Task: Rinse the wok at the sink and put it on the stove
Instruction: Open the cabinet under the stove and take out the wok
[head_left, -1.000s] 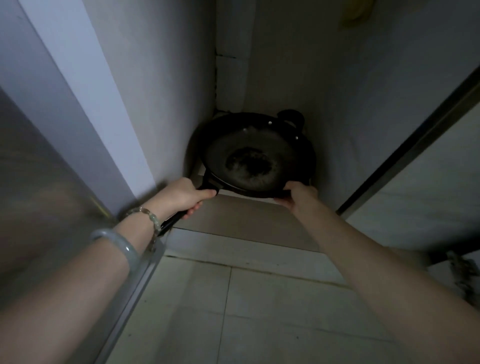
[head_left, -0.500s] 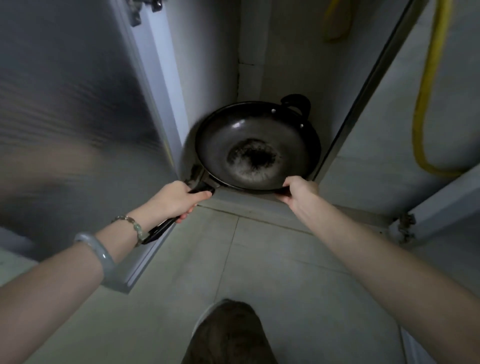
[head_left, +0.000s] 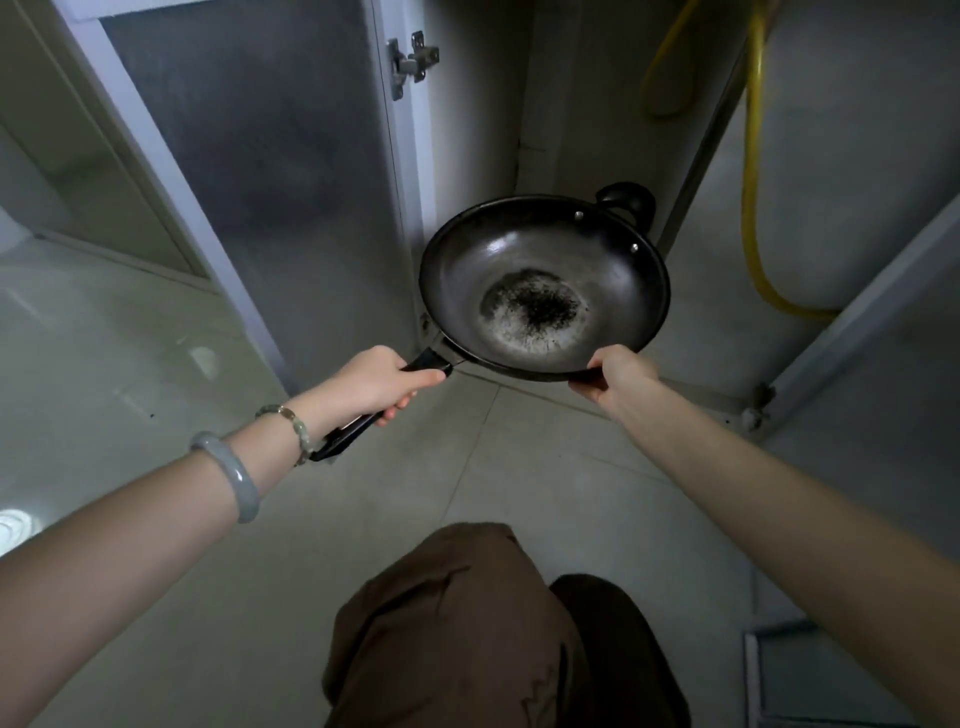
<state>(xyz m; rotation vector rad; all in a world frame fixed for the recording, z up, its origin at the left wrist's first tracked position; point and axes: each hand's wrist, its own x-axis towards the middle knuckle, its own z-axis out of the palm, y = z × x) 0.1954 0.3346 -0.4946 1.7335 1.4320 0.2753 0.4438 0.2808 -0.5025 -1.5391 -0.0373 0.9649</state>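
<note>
A: From the head camera, we have the wok (head_left: 543, 288) in both hands, held out in front of us at the mouth of the open cabinet (head_left: 597, 130), above the tiled floor (head_left: 363, 519). It rests on nothing.

B: Our left hand (head_left: 371, 379) is wrapped shut around the long handle (head_left: 358, 423). Our right hand (head_left: 613, 376) pinches the near rim, thumb on top, fingers curled beneath.

A: The wok lies ahead of both hands, bowl up and roughly level. Its long axis runs from the handle end by our left wrist, up and right across the bowl, to the small loop handle (head_left: 626, 200) on the far side. So the handle points back toward us and to our left.

B: The hands look about equally near; the left carries the lever, the right steadies the rim.

A: No sink or stove shows here. We judge rinsing has not begun, and carrying means turning away from the cabinet door (head_left: 249, 182).

B: Dark burnt residue (head_left: 537, 309) sits in the middle of the bowl.
</note>
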